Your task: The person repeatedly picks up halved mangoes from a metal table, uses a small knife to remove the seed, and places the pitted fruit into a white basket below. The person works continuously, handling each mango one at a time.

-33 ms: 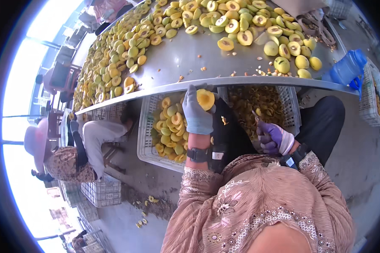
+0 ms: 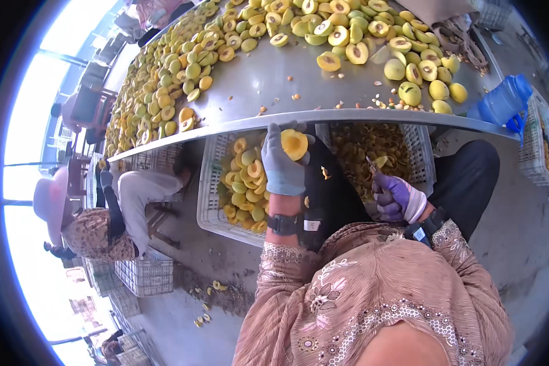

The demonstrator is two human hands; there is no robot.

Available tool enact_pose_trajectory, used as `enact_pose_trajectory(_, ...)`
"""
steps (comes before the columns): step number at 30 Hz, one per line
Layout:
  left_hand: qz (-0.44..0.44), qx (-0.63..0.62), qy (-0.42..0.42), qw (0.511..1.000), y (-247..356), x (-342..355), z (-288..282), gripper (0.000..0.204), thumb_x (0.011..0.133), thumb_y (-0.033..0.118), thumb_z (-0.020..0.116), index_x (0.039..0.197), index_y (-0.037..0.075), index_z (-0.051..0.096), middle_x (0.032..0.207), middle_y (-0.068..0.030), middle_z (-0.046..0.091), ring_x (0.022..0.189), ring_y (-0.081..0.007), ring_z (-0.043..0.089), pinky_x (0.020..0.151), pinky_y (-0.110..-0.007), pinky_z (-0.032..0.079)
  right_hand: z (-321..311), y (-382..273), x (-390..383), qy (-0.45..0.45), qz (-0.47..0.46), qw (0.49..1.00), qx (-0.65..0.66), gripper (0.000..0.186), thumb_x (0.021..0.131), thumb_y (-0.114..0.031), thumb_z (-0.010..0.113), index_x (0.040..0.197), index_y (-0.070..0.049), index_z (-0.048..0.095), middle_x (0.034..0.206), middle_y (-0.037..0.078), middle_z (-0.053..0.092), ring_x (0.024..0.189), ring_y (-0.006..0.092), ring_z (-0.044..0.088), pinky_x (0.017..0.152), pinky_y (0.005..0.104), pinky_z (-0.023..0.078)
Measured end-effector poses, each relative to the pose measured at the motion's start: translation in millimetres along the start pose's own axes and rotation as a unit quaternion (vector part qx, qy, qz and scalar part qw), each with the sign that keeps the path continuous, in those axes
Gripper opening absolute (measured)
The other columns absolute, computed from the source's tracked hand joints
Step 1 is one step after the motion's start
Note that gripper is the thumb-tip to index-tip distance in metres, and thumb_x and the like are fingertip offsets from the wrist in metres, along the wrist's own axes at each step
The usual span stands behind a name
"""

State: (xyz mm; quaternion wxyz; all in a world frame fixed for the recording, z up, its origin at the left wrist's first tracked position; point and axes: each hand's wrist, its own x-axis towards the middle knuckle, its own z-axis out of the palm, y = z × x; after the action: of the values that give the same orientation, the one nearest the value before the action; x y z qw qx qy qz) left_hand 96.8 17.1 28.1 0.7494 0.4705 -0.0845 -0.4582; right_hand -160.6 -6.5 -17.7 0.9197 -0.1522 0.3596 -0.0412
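Note:
My left hand (image 2: 283, 165), in a grey glove, is closed around a yellow fruit half (image 2: 295, 145), like an apricot or plum, its hollowed cut face turned up. It is just below the table's near edge. My right hand (image 2: 395, 196), in a purple glove, grips a small knife-like tool (image 2: 370, 165) whose thin tip points away from me; fingers hide its handle. By the tip is a yellow scrap (image 2: 381, 161); I cannot tell whether they touch. Left of my legs, a white crate (image 2: 230, 230) holds fruit halves (image 2: 248, 183). Another crate (image 2: 422, 149) between my knees holds brownish-yellow scraps (image 2: 360, 143).
A metal table (image 2: 256, 85) bears heaped fruit halves (image 2: 189, 67), several whole fruits (image 2: 410, 93) and loose pits. A blue plastic jug (image 2: 500, 100) stands at its right corner. At left sits a co-worker (image 2: 94, 235) in a hat. Crates (image 2: 143, 277) stand on the floor.
The left hand and its fruit half have shifted very slightly left. The right hand's grip on the tool looks the same.

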Motion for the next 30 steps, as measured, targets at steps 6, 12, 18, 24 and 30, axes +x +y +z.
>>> enact_pose_trajectory(6,0.162,0.147,0.085,0.972,22.2,27.8,-126.6,0.033,0.101,0.030,0.048,0.105,0.002,0.064,0.096,-0.0090,0.069,0.089,-0.0185,0.065,0.075,-0.031,0.054,-26.8,-0.9,21.4,0.098,-0.018,0.994,-0.042,0.032,0.094,-0.048,0.057,0.080,-0.020,0.047,0.053,-0.006,0.036,0.036,0.0081,0.029,0.033,0.0259,0.019)
enact_pose_trajectory(12,0.182,0.533,0.203,0.801,-1.3,76.6,-273.2,0.045,0.089,0.026,0.066,0.127,0.005,0.055,0.128,-0.0175,0.057,0.117,-0.0300,0.055,0.098,-0.039,0.045,-52.9,6.1,36.6,0.170,0.028,0.985,0.007,0.031,0.090,-0.048,0.063,0.084,-0.020,0.050,0.056,-0.004,0.039,0.040,0.0097,0.034,0.037,0.0263,0.022)
enact_pose_trajectory(18,0.123,0.813,0.135,0.553,-51.9,108.5,-263.8,0.104,0.065,0.056,0.079,0.149,0.017,0.030,0.150,-0.0208,0.029,0.141,-0.0379,0.025,0.114,-0.057,0.018,-68.8,12.8,57.4,0.190,0.031,0.981,-0.006,0.032,0.092,-0.048,0.059,0.083,-0.020,0.049,0.057,-0.003,0.040,0.038,0.0096,0.033,0.035,0.0248,0.020)
enact_pose_trajectory(24,0.055,0.813,0.031,0.579,-38.3,210.7,-228.8,0.088,0.075,0.053,0.072,0.146,0.014,0.036,0.148,-0.0195,0.034,0.141,-0.0366,0.026,0.116,-0.052,0.017,-108.3,35.1,87.2,0.181,0.027,0.983,-0.024,0.034,0.096,-0.051,0.051,0.077,-0.022,0.050,0.056,-0.005,0.039,0.038,0.0102,0.031,0.036,0.0262,0.023)
enact_pose_trajectory(30,-0.058,0.808,-0.080,0.580,-70.8,292.8,-224.9,0.077,0.081,0.053,0.064,0.144,0.014,0.041,0.150,-0.0160,0.034,0.142,-0.0350,0.026,0.116,-0.054,0.016,-136.9,41.9,96.1,0.134,0.028,0.990,0.019,0.031,0.097,-0.047,0.048,0.081,-0.021,0.052,0.059,-0.004,0.043,0.044,0.0112,0.037,0.041,0.0268,0.028)
